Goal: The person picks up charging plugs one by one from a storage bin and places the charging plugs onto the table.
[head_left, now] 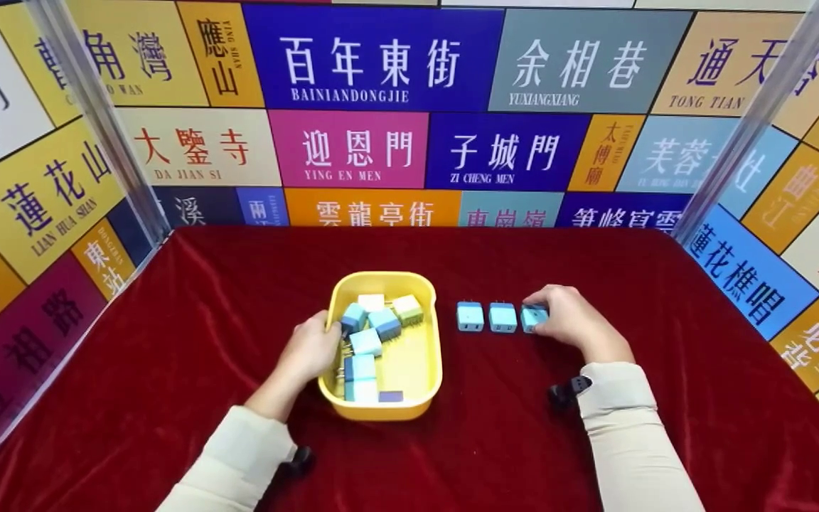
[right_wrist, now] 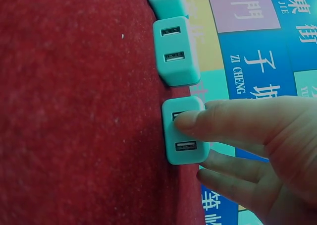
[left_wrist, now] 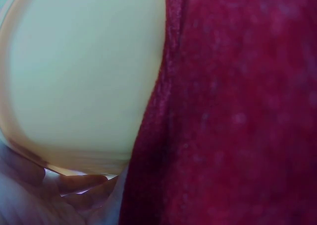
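Note:
My left hand (head_left: 313, 345) grips the left rim of a yellow plastic bin (head_left: 427, 355). In the left wrist view, the bin's pale outer wall (left_wrist: 84, 76) fills the left half, with curled fingers below it. Several plug chargers, such as a blue-and-white one (head_left: 365, 343), lie jumbled inside the bin. Right of it, two light-blue USB chargers (head_left: 470, 317) stand in a row on the cloth. At the row's right end my right hand (head_left: 571, 316) pinches a third USB charger (right_wrist: 173, 153), its thumb over one port and its fingers behind.
A dark red velvet cloth (head_left: 509, 441) covers the table. Colourful panels with Chinese street names (head_left: 370, 57) stand behind and at both sides, with clear posts (head_left: 726, 142) at the back corners. A greenish-yellow charger (head_left: 407, 309) lies in the bin's upper right.

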{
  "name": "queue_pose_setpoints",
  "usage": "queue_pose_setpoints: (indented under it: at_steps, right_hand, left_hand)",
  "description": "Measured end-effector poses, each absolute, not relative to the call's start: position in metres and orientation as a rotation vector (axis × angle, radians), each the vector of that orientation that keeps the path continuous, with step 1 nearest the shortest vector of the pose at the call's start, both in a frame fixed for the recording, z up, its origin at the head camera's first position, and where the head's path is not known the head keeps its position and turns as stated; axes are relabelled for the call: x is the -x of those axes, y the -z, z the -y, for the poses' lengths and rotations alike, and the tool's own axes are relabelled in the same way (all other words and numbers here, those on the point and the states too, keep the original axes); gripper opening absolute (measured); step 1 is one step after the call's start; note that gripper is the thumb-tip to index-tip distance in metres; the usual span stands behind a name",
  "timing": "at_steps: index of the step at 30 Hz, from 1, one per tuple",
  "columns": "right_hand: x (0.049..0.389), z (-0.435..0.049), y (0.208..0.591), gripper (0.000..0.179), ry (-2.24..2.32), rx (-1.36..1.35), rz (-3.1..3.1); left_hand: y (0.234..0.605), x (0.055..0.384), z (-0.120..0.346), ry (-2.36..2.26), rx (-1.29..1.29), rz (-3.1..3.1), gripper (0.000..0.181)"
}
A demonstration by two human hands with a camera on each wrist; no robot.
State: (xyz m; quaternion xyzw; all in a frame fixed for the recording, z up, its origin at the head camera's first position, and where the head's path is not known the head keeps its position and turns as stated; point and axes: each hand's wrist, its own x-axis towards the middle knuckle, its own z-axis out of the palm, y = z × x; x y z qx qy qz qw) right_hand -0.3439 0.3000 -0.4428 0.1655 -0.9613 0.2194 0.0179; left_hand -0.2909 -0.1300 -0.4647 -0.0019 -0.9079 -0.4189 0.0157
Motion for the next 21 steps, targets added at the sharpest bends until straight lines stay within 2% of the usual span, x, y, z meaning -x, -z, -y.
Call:
queue_pose_setpoints:
  at_steps: [21]
  right_hand:
    - [0.3424,-0.2993,0.443,0.039,-0.732,-0.51,2.987]
  left_hand:
    - [0.4656,0.2911,0.1306,1.318,0.002,2.82,0.037]
